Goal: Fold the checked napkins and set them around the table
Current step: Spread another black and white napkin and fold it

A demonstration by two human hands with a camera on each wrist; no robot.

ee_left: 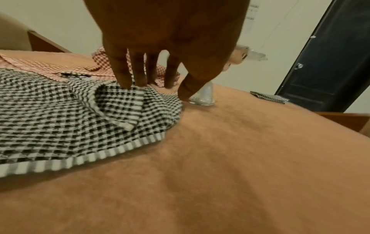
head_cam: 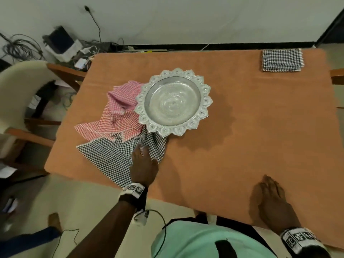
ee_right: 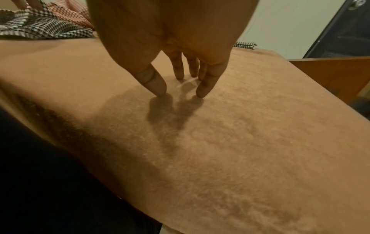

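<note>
An unfolded black-and-white checked napkin (head_cam: 111,155) (ee_left: 60,118) (ee_right: 40,26) lies rumpled at the table's near left, partly under a red checked napkin (head_cam: 115,118) (ee_left: 40,66). My left hand (head_cam: 143,161) (ee_left: 156,90) is on its right part, straight fingertips (ee_left: 126,82) touching a raised fold and the thumb set down apart at the cloth's edge. My right hand (head_cam: 270,194) (ee_right: 180,88) rests its spread fingertips on the bare orange table cover (head_cam: 242,136) near the front edge, holding nothing. A folded black-and-white napkin (head_cam: 282,59) (ee_left: 268,97) (ee_right: 245,45) sits at the far right corner.
A footed silver dish (head_cam: 141,101) with a scalloped rim stands mid-table, overlapping both loose napkins; its foot (ee_left: 202,98) is just beyond my left thumb. A cream chair (head_cam: 18,86) stands at the left, and a wooden chair part (head_cam: 337,75) at the right. Cables (head_cam: 22,45) lie on the floor.
</note>
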